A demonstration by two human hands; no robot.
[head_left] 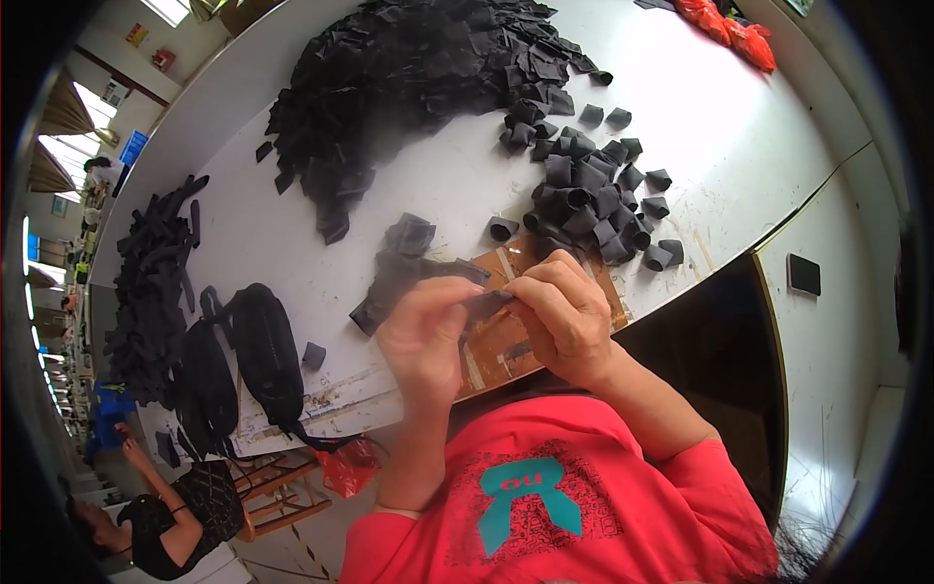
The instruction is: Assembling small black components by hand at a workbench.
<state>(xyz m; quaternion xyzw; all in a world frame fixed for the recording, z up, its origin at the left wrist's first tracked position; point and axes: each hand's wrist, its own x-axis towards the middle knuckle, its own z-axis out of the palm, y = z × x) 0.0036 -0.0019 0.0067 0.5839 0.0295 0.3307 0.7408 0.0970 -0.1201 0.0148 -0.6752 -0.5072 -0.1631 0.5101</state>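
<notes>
On white table (720, 127), black pieces (418, 68); beyond, apparently windows (68, 161).

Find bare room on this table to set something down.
Widest: the white tabletop right of the black fabric loops, below the red plastic bags. A smaller patch lies between flat black fabric pieces and long black fabric strips. It's crowded around the left hand and right hand.

The held piece (485, 307) looks like matt black cloth, as do the flat scraps (418, 68) and the curled loops (586, 200). The white table (725, 185) is smooth with a soft sheen, its front edge scuffed and stained. The brown board (498, 346) looks like worn wood; so does the stool (282, 509). The red bags (751, 45) are thin, shiny, crinkled plastic; the shirt (681, 492) is soft cloth.
</notes>
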